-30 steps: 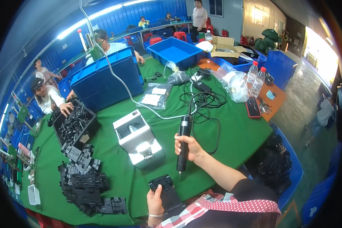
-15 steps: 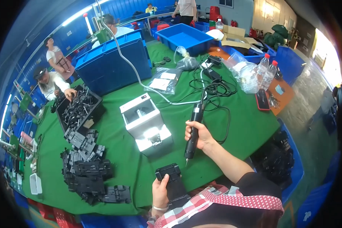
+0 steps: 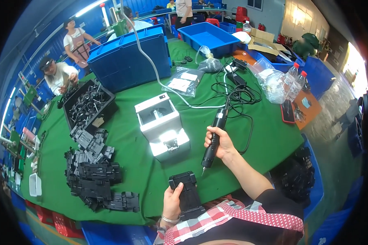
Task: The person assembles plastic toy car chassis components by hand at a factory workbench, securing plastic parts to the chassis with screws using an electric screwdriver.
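My right hand (image 3: 221, 143) is wrapped round a black electric screwdriver (image 3: 215, 139), its thin bit pointing down toward the table. A cable runs from the tool's top to the back. Held in my left hand (image 3: 172, 203) at the table's near edge is a black plastic chassis part (image 3: 189, 196), thumb on its face; its lower end lies close to my apron. The screwdriver's tip hangs just right of that part, apart from it. Beyond both hands stands a white screw feeder box (image 3: 161, 124) with a brightly lit front and an open top well.
Similar black plastic parts (image 3: 96, 179) lie piled at left, before a black bin of dark parts (image 3: 88, 104) where a co-worker (image 3: 57, 75) stands. Behind are a large blue crate (image 3: 129, 59), plastic bags (image 3: 184, 81), coiled cables (image 3: 241, 94), bottles (image 3: 294, 77) and a red-edged phone (image 3: 287, 111).
The view has shifted, so the table things sit further right and slightly higher. Both hands keep their holds; the screwdriver tilts a little more. The co-worker's hand has lifted from the bin.
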